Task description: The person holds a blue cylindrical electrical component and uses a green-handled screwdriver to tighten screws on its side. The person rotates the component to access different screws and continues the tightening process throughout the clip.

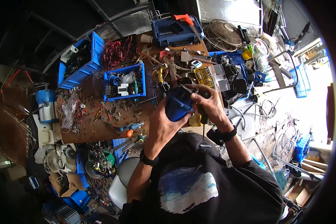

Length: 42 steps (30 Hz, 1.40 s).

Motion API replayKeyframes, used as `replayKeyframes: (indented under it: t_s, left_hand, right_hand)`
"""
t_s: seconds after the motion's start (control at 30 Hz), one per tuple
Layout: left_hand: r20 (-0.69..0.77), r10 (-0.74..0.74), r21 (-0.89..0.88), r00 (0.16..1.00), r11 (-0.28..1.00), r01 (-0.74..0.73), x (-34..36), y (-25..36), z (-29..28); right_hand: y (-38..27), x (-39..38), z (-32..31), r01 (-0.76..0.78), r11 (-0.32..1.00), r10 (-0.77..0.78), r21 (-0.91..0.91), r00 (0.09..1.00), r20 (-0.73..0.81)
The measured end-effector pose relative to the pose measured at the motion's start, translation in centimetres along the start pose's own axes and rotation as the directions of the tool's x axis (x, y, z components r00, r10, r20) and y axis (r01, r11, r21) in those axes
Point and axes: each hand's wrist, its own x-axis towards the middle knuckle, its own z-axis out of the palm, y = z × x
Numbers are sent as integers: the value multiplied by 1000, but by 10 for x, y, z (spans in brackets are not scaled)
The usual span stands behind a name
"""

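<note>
The person's head and dark printed shirt fill the lower middle and hide the near edge of the brown worktable (97, 128). Just above them, over the table's right end, the left hand (164, 125) wraps from below around a rounded, smooth blue casing (178, 106), fingers curled tight on it. The right hand (209, 104) closes over the casing's right side, gripping a dark-handled tool (203, 118) whose thin shaft hangs down; its tip and the point where it meets the casing are hidden by the fingers. Both wrists wear black bands.

Left of the casing, loose screwdrivers with blue and orange handles (130, 128) lie among wire scraps. Beyond them a blue plastic crate (124, 81) holds small white and blue parts, hard to make out. Farther left of the casing, a second blue bin (82, 59) holds dark bits. Behind the casing sits a yellow grid-like parts box (205, 76), then a ribbed blue tool case (177, 31) and a round wire fan guard (222, 35).
</note>
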Motion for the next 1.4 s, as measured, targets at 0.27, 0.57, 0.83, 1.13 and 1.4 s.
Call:
replayKeyframes:
  t_s: [0.27, 0.57, 0.83, 1.13, 1.4]
  left_hand:
    - [-91, 293, -62, 952, 952, -299, 6, 17, -5]
    - [-230, 344, 1, 910, 936, -353, 23, 49, -7]
    - [-275, 336, 148, 901, 941, -305, 12, 54, -21]
    - [-330, 302, 338, 894, 922, -186, -23, 59, -59]
    - [-354, 417, 514, 837, 835, -198, -46, 59, -82]
  right_hand:
    - [-1, 13, -7, -116, 826, 66, 552, 992, 109]
    - [16, 28, -2, -355, 458, 198, 815, 934, 296]
    - [0, 25, 43, -312, 444, 363, 840, 920, 150]
    - [31, 32, 89, -671, 153, 126, 725, 741, 659]
    - [8, 28, 129, -641, 376, 230, 669, 764, 603]
